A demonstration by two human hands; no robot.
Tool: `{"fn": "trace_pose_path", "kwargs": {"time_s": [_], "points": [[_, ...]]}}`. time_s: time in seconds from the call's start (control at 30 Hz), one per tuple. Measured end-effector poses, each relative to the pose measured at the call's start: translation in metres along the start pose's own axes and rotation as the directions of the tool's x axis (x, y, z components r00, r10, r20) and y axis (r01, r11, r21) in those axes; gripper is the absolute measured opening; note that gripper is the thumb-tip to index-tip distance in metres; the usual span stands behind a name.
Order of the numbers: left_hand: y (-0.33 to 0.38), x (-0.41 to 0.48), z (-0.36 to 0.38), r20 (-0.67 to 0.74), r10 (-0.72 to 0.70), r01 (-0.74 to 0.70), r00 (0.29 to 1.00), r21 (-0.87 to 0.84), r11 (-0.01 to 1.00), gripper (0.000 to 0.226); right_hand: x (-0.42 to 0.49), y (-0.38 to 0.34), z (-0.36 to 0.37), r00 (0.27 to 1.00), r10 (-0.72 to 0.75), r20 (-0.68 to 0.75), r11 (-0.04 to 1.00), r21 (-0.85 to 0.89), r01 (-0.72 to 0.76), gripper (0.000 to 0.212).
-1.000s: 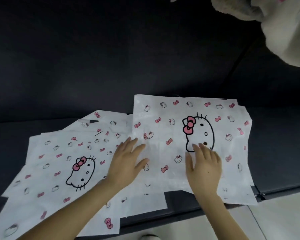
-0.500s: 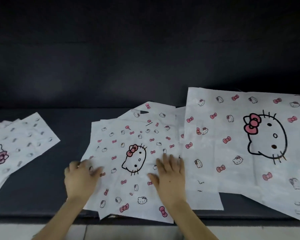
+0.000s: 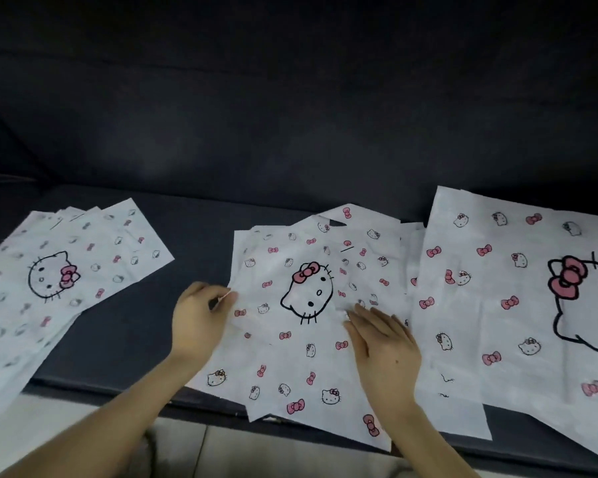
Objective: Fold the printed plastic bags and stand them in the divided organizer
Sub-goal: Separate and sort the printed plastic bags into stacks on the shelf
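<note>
The left hand [image 3: 201, 322] pinches the left edge of the middle bag [image 3: 301, 357], fingers curled onto the plastic. The right hand [image 3: 384, 350] lies flat on it, fingers straight. That bag tops a stack on the dark seat [image 3: 194, 229], between a left pile [image 3: 66, 270] and a large bag [image 3: 515, 305].

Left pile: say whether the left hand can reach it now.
Probably yes: only bare dark surface lies between left hand and left pile, though the hand pinches the middle bag by its edge and must release it first.
</note>
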State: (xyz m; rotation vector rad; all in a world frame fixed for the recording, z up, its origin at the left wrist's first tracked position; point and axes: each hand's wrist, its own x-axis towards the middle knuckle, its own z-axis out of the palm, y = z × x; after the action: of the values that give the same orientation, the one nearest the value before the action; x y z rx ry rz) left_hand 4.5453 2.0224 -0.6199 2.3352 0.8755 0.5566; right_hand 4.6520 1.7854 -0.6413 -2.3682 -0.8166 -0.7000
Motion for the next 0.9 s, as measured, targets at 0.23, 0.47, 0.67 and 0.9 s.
{"fn": "trace_pose_path", "kwargs": {"time_s": [0.23,0.47,0.67,0.9], "points": [[-0.022,0.052,-0.093,0.029,0.137,-0.140,0.990,0.139,0.980,0.025,0.065,-0.064,0.022,0.985,-0.135,0.107,0.990,0.054,0.130,0.036],[-0.096,0.041,-0.187,-0.230,0.039,0.020,0.972,0.246,0.969,0.033,0.108,-0.174,0.086,0.940,-0.262,0.216,0.960,0.155,0.232,0.011],[-0.159,0.022,-0.214,-0.362,-0.105,0.279,0.926,0.473,0.836,0.035,0.123,-0.274,0.152,0.925,-0.277,0.261,0.938,0.281,0.202,0.010],[-0.211,0.039,-0.154,0.245,-0.140,-0.037,0.959,0.601,0.798,0.063,0.120,-0.313,0.212,0.797,-0.335,0.503,0.927,0.325,0.185,0.014]]}}
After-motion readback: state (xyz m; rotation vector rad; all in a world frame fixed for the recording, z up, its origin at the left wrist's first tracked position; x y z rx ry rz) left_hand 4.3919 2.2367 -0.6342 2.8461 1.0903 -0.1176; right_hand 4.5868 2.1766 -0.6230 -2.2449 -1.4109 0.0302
